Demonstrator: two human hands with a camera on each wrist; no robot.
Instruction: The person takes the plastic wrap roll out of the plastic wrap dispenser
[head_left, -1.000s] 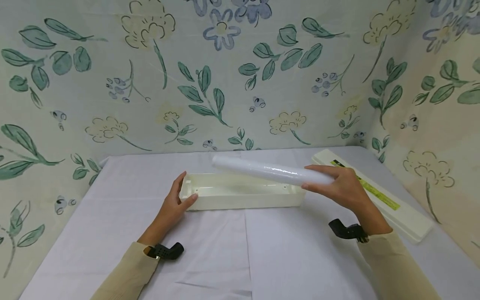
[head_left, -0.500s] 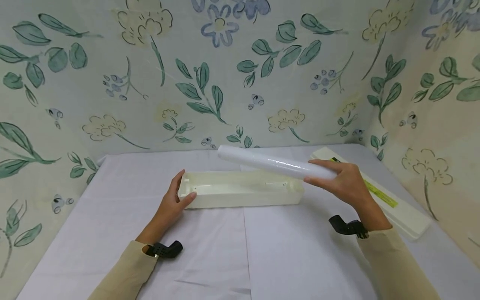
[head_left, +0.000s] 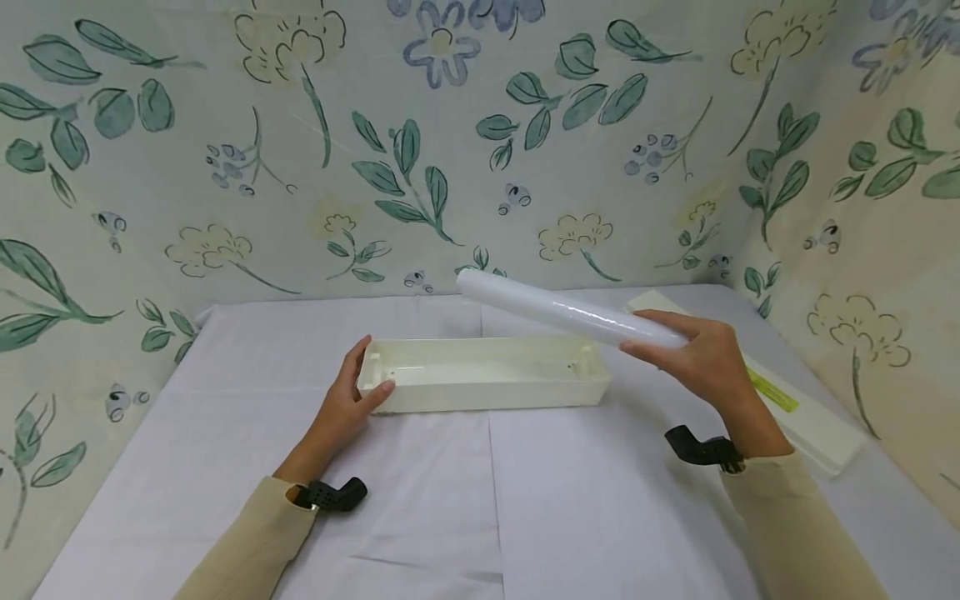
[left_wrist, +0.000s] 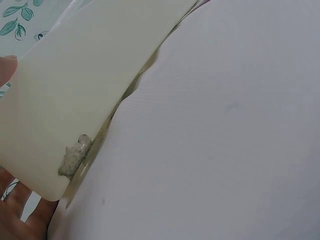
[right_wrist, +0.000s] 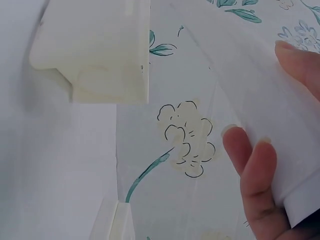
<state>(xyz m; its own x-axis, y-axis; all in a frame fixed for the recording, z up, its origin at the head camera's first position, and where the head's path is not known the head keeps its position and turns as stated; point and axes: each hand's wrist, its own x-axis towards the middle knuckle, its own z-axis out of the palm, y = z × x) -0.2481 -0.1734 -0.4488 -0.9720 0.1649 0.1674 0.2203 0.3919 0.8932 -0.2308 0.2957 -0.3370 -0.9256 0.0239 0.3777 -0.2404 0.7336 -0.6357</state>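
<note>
A long cream plastic box [head_left: 487,397], open at the top, sits in the middle of the table. My left hand [head_left: 348,392] grips its left end, thumb on the front wall and fingers behind. In the left wrist view the box's smooth wall [left_wrist: 95,70] fills the upper left, with a greyish patch near its lower corner. My right hand [head_left: 697,354] holds the right end of a shiny white roll of plastic wrap [head_left: 547,307], tilted with its far end higher. The roll is above and behind the box, apart from it. The right wrist view shows fingers and thumb around the roll [right_wrist: 285,125].
A long cream lid [head_left: 821,429] with a yellow-green label lies slantwise at the right, partly hidden by my right hand. White cloth [head_left: 420,508] covers the table. Floral fabric [head_left: 300,192] hangs behind and to the right.
My right hand has lifted the roll of plastic wrap up and to the right, away from the box. The left hand keeps its grip, and the box has hardly shifted.
</note>
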